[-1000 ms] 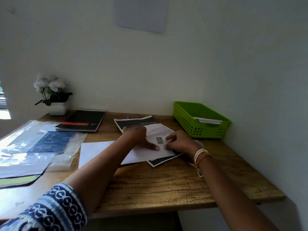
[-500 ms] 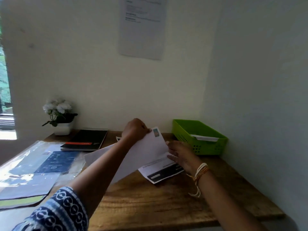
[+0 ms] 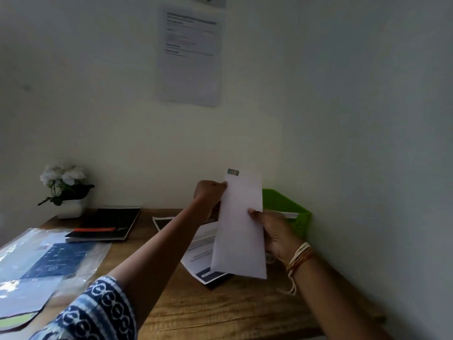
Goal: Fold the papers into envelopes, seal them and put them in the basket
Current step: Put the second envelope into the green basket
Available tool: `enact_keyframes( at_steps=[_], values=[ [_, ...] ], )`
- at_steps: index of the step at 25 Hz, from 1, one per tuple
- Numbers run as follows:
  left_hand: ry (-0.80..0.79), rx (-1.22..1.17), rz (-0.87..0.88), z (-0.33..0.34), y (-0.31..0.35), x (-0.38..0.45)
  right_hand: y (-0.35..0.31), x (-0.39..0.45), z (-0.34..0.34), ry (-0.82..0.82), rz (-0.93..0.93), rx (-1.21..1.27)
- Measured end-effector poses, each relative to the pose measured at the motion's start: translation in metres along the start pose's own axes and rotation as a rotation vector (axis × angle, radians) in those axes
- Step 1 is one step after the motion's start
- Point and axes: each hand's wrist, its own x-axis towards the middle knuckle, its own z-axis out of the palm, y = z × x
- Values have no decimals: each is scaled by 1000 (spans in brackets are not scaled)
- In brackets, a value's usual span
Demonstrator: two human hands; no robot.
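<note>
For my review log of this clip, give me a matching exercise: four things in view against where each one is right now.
Things:
1. white envelope
2. green basket
3. black notebook
4. flower pot

Places:
A. far left corner of the desk
B. held up in both hands
C. by the right wall
D. flat on the desk, right of the flower pot

Pairs: 1-B, 2-C, 3-D, 4-A

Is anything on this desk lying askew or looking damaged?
No damage shows. The printed papers lie skewed to the desk edge under the held envelope.
</note>
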Motion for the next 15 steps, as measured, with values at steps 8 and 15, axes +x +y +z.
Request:
enact_keyframes(
  at_steps=[8,15],
  values=[
    [-524,196,-332,42,2,-13,-81,56,-57,199,-31,-443],
    [-435,47,-333,83,-5,18,-111,104,-65,105,104,-1056]
  ],
)
